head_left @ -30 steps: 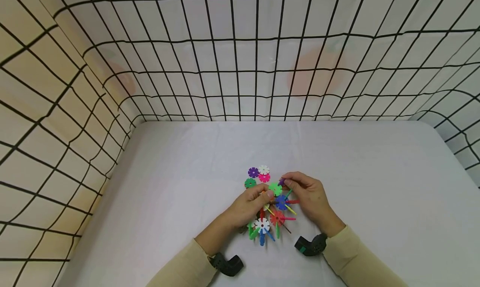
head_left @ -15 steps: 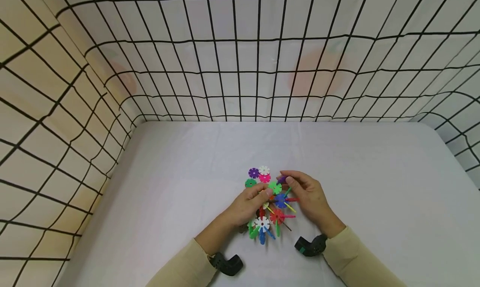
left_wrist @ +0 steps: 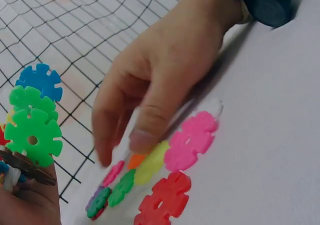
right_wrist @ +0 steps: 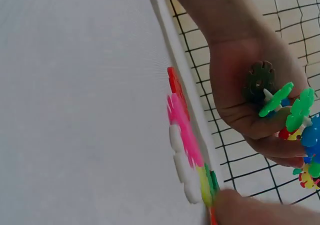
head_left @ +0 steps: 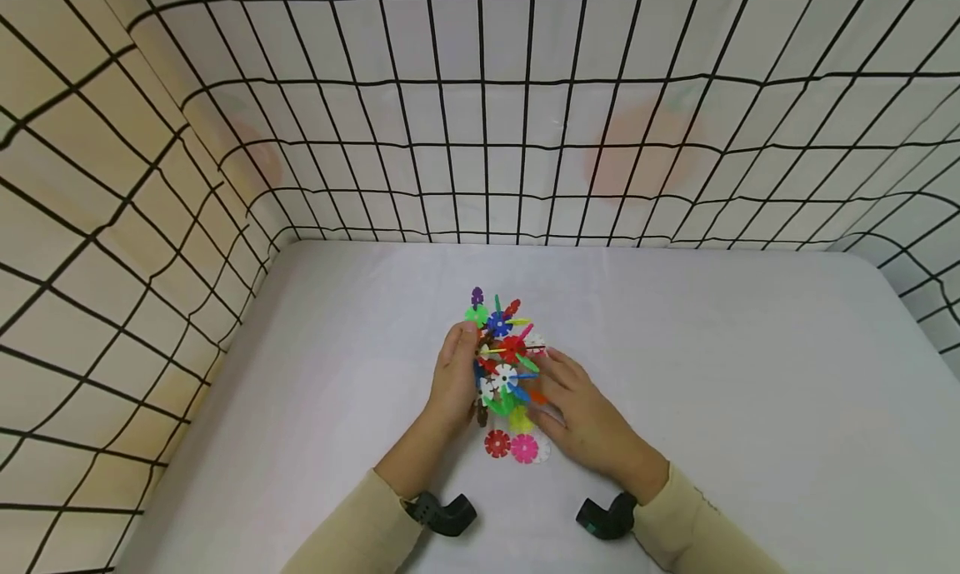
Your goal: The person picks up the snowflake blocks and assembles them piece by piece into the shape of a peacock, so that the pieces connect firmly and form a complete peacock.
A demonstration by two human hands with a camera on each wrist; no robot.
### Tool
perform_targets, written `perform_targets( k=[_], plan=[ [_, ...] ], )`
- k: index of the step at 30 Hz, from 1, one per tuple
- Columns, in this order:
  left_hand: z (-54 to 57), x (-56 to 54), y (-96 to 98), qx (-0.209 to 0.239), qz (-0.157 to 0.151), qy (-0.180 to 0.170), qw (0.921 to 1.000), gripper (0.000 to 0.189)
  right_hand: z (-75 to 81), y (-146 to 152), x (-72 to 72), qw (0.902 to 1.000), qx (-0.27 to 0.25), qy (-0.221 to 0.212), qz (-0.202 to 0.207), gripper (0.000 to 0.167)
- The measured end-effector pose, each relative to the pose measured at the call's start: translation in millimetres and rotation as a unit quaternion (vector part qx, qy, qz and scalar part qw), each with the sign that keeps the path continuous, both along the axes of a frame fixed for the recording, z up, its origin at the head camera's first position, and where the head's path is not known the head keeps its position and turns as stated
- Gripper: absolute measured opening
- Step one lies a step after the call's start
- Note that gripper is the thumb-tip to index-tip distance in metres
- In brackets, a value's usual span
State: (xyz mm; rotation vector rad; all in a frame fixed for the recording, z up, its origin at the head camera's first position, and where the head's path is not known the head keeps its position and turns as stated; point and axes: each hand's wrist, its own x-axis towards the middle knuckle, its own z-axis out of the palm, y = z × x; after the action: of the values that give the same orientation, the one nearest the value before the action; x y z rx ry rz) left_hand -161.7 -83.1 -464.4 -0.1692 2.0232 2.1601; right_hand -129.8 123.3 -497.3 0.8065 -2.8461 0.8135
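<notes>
My left hand [head_left: 452,374] grips a cluster of interlocking plastic snowflake discs [head_left: 504,378], many colours slotted together at angles. At the cluster's far end a purple disc [head_left: 477,296] stands out from a light green one [head_left: 476,314]. My right hand [head_left: 592,416] is just right of the cluster. In the left wrist view that right hand [left_wrist: 160,75] hovers over loose discs, thumb and fingers apart, nothing visible between them. Under and beside it lie a yellow disc [left_wrist: 151,162], a pink disc [left_wrist: 191,141] and a red disc [left_wrist: 162,202]. The cluster hides some loose discs in the head view.
A white tablecloth [head_left: 712,349] covers the surface. Black grid mesh [head_left: 480,145] rises along the back and sides, with pale cloth behind it. Each wrist carries a black camera mount, one at the left wrist [head_left: 447,514] and one at the right [head_left: 609,517].
The left hand has turned the cluster more upright and shifted it away and left. The right hand has released the purple disc, now on the cluster, and come down toward the loose discs.
</notes>
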Motion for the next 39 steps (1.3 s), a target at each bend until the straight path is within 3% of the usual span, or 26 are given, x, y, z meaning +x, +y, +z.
perform_targets(
  k=[3,6,10,13,16,20,22,24,31,39],
  plan=[
    [-0.6,0.3,2.2,-0.013,-0.001,0.018,0.9998,0.049,-0.7,2,-1.3,0.9985,-0.015,0.012,-0.052,0.037],
    [0.2,2.5,3.8,-0.039,-0.019,0.044,0.9981,0.044,-1.5,4,-3.0,0.9964,-0.029,0.014,-0.078,0.033],
    [1.8,6.5,4.7,-0.07,-0.057,0.074,0.9931,0.037,-3.4,6,-3.8,0.9918,-0.073,-0.017,-0.103,0.027],
    [2.2,9.0,5.2,-0.081,-0.091,0.084,0.9891,0.032,-3.5,7,-3.5,0.9814,-0.133,-0.034,-0.134,0.022],
    [2.1,10.8,5.8,-0.088,-0.134,0.089,0.9831,0.027,-1.8,9,-4.2,0.9604,-0.216,-0.049,-0.169,0.017],
    [2.4,12.6,5.8,-0.096,-0.203,0.094,0.9699,0.026,0.8,13,-8.3,0.903,-0.37,-0.076,-0.204,0.018],
    [2.1,13.2,5.6,-0.102,-0.23,0.092,0.9634,0.027,2.2,15,-9.2,0.8783,-0.424,-0.079,-0.207,0.02],
    [1.6,13.4,5.6,-0.108,-0.248,0.088,0.9586,0.028,2.4,16,-9.1,0.8685,-0.448,-0.075,-0.199,0.022],
    [0.9,12.8,5.3,-0.113,-0.263,0.067,0.9559,0.033,1.7,15,-5.6,0.8809,-0.447,-0.06,-0.142,0.019],
    [-1.7,11.9,5.4,-0.091,-0.279,0.057,0.9543,0.035,1.1,14,-3.7,0.8974,-0.423,-0.031,-0.123,0.018]
  ],
)
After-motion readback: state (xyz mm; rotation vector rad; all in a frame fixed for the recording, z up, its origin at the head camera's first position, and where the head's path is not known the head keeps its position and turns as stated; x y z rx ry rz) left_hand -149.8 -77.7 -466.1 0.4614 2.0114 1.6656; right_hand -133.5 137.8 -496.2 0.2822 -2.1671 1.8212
